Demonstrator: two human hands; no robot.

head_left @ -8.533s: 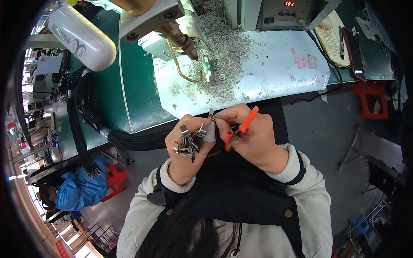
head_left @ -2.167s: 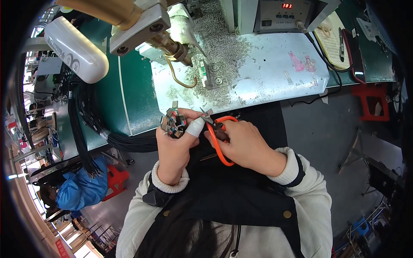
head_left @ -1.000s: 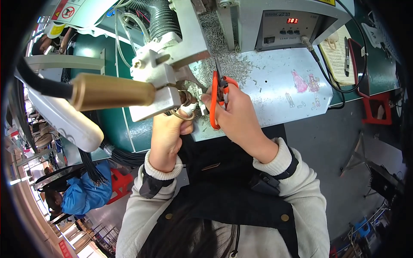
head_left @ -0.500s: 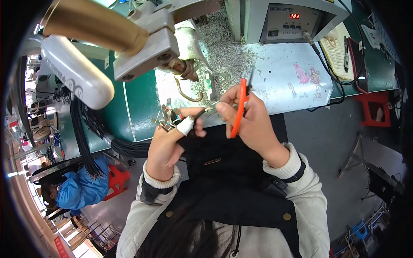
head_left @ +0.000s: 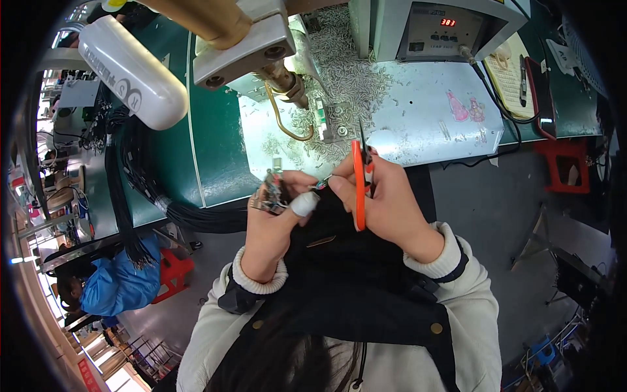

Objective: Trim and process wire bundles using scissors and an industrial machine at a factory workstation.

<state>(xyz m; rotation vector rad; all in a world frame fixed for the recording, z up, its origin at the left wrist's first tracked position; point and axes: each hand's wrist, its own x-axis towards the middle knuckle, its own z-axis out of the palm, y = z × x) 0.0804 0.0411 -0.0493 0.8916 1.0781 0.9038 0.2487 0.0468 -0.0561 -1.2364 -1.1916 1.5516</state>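
My left hand [head_left: 271,228] is closed, with a white wrap [head_left: 304,204] round its thumb. Several small circuit boards with metal connectors [head_left: 274,191] are tucked among its fingers. Between my two hands, thumbs and fingertips meet at the thin coloured wires of a cable end [head_left: 321,185]. My right hand [head_left: 395,206] is closed round orange-handled pliers [head_left: 359,189], whose slim dark jaws point away from me. The right thumb and forefinger also pinch near the wires. Most of the cable is hidden against my black apron.
A soldering fixture [head_left: 287,88] with a curved brass tube stands over a metal plate [head_left: 431,124] strewn with metal clippings [head_left: 343,49]. A control box [head_left: 444,32] is behind right. Black cable bundles [head_left: 202,221] lie left. Notebook [head_left: 513,85] and phone [head_left: 543,98] lie right. A person in blue [head_left: 124,281] sits far left.
Both hands have come nearer to me, the left also shifting right. The pliers have tipped more upright and lower. The whole view has shifted slightly.
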